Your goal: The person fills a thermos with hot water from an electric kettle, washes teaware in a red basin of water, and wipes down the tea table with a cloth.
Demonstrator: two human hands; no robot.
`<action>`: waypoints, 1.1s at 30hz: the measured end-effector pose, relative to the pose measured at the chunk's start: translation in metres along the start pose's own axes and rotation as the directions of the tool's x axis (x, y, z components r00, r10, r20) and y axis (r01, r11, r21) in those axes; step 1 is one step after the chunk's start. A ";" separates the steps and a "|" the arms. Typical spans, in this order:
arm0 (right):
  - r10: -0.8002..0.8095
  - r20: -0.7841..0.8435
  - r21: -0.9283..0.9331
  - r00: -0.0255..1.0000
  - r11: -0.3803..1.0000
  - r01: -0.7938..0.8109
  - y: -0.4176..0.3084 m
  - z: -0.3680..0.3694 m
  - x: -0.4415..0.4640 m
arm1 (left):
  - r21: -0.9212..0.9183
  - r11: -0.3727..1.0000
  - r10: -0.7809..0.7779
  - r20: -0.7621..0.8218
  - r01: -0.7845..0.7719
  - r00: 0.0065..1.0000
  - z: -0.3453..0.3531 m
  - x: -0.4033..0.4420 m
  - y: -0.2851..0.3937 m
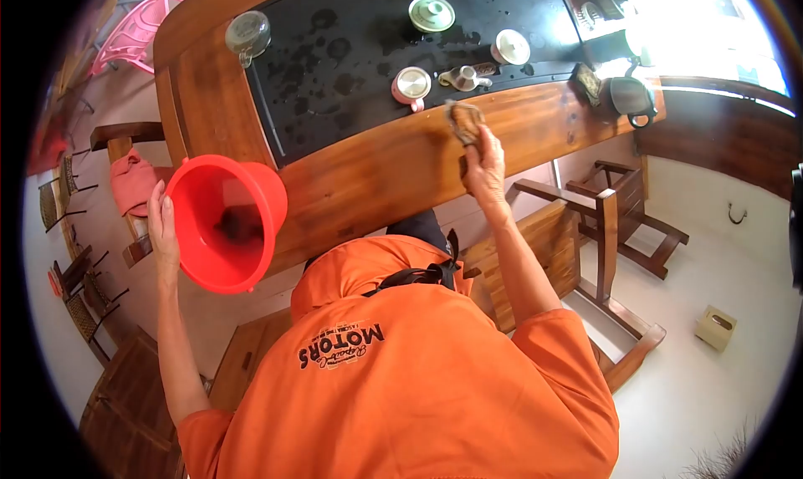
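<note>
A red bucket is tilted beside the table's left front corner, with something dark inside. My left hand grips its left side by the rim. My right hand is closed round a brown, crumpled cloth over the table's wooden front edge. Just beyond the cloth, a small metal strainer stands on the black tray, between a pink-handled cup and a white lidded cup. Further back on the tray is a pale green lidded bowl.
A glass pitcher stands at the tray's left edge. On the right are a dark kettle and a small box. Wooden chairs stand below the table at right, a pink chair at upper left.
</note>
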State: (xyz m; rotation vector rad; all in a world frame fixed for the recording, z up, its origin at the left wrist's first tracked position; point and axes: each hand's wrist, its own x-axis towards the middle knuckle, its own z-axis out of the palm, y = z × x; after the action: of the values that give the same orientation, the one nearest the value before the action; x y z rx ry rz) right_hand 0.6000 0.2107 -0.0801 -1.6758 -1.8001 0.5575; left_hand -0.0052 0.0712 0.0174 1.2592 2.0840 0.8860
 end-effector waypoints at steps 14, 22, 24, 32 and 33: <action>0.401 -0.064 0.506 0.914 0.803 -0.317 0.156 -0.147 0.193 | 0.767 0.629 0.077 -0.224 0.127 0.972 -0.047 -0.008 0.024; 0.298 -0.077 0.547 0.952 0.810 -0.210 0.206 -0.164 0.305 | 0.664 0.731 0.394 -0.221 -0.158 0.892 0.104 0.003 0.253; 0.279 -0.090 0.629 0.956 0.760 -0.163 0.221 -0.157 0.335 | 0.527 0.813 0.379 -0.159 -0.246 0.912 0.181 0.003 0.307; 0.037 -0.035 -0.495 0.999 0.867 -0.050 0.243 -0.105 0.371 | 0.250 0.842 0.427 0.232 -0.478 0.874 0.415 0.018 0.376; 0.082 -0.024 -0.491 0.996 0.867 -0.084 0.225 -0.100 0.369 | 0.225 0.846 0.432 0.241 -0.483 0.869 0.436 0.028 0.382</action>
State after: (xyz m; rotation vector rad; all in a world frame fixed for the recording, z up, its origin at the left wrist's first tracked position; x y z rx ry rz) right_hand 0.8282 0.5907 -0.1041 -2.0927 -1.9888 0.1252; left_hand 0.5086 0.3401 0.0286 1.9726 1.8308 0.6435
